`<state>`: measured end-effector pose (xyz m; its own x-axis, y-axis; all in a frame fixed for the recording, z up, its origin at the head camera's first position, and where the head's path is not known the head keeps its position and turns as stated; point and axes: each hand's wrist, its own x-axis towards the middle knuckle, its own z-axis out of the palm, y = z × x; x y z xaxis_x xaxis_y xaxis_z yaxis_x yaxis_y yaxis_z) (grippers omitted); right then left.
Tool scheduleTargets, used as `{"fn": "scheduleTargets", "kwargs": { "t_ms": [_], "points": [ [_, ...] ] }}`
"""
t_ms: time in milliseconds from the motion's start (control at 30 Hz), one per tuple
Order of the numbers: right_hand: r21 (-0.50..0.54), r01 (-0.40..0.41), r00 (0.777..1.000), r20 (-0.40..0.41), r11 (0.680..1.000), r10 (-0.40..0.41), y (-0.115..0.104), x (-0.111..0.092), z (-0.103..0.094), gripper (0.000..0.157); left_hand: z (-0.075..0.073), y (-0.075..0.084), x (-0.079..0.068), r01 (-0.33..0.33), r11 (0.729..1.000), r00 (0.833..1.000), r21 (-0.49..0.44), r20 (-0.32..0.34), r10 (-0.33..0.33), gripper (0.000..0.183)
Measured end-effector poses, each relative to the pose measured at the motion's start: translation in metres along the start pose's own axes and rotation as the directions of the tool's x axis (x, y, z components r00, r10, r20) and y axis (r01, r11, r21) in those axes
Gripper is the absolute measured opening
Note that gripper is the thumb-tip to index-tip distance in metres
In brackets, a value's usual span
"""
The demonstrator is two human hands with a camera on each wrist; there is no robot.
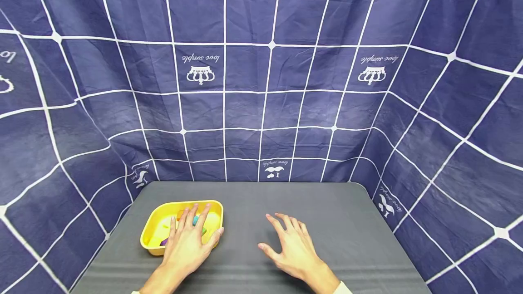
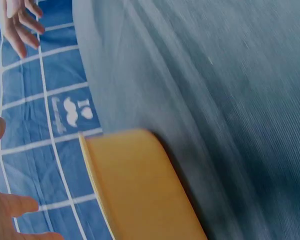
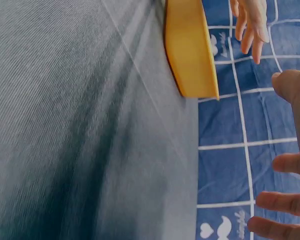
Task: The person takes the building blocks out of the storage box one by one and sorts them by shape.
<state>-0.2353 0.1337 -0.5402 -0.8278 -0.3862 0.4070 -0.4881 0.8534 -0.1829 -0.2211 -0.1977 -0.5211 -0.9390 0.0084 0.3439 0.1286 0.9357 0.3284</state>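
Note:
A yellow plastic bin stands at the left of the grey table. Inside it lie several small colourful pieces: an orange piece, a blue piece, a green piece and a purple piece, too small or covered to identify. Over the bin hovers my left hand, fingers spread and hiding part of the contents; it holds nothing. To the right, my right hand is above the table, fingers apart and slightly bent, with nothing in it. In the left wrist view the bin's side shows below the left hand.
A grey cloth-covered table spreads under both hands, with soft wrinkles near its front. Dark blue fabric with white grid lines hangs behind the table and along both sides.

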Motion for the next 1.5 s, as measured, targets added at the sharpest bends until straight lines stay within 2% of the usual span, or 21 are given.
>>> {"fn": "scheduleTargets", "kwargs": {
  "t_ms": [167, 433, 567, 667, 833, 1100, 1300, 1500],
  "points": [
    [0.004, 0.037, 0.999, 0.019, 0.999, -0.038, -0.008, 0.007, 0.008, 0.078, -0.007, -0.020, 0.000, 0.048, 0.999, 0.999, -0.009, -0.010, -0.048, 0.086],
    [0.019, 0.092, 0.994, 0.051, 0.996, -0.093, -0.020, 0.020, 0.016, 0.076, -0.014, -0.057, -0.001, 0.148, 0.989, 0.989, -0.004, 0.025, -0.148, 0.092],
    [0.036, 0.132, 0.989, 0.061, 0.991, -0.134, -0.030, 0.023, 0.021, 0.074, -0.016, -0.082, -0.005, 0.225, 0.974, 0.972, 0.007, 0.070, -0.225, 0.098],
    [0.043, 0.152, 0.986, 0.068, 0.987, -0.154, -0.037, 0.023, 0.026, 0.073, -0.015, -0.101, -0.009, 0.288, 0.958, 0.949, 0.003, 0.131, -0.286, 0.105],
    [0.037, 0.188, 0.980, 0.062, 0.981, -0.190, -0.045, 0.023, 0.036, 0.071, -0.010, -0.123, -0.014, 0.341, 0.940, 0.924, 0.001, 0.182, -0.335, 0.110],
    [0.059, 0.245, 0.963, 0.099, 0.968, -0.250, -0.065, 0.030, 0.049, 0.071, -0.008, -0.137, -0.013, 0.378, 0.924, 0.903, -0.062, 0.246, -0.353, 0.121],
    [0.045, 0.290, 0.948, 0.122, 0.956, -0.293, -0.085, 0.035, 0.057, 0.072, -0.006, -0.140, -0.013, 0.375, 0.923, 0.907, -0.092, 0.241, -0.344, 0.118],
    [0.046, 0.297, 0.945, 0.129, 0.954, -0.301, -0.095, 0.037, 0.063, 0.072, -0.005, -0.139, -0.011, 0.372, 0.922, 0.909, -0.110, 0.246, -0.337, 0.116]
  ]
}}
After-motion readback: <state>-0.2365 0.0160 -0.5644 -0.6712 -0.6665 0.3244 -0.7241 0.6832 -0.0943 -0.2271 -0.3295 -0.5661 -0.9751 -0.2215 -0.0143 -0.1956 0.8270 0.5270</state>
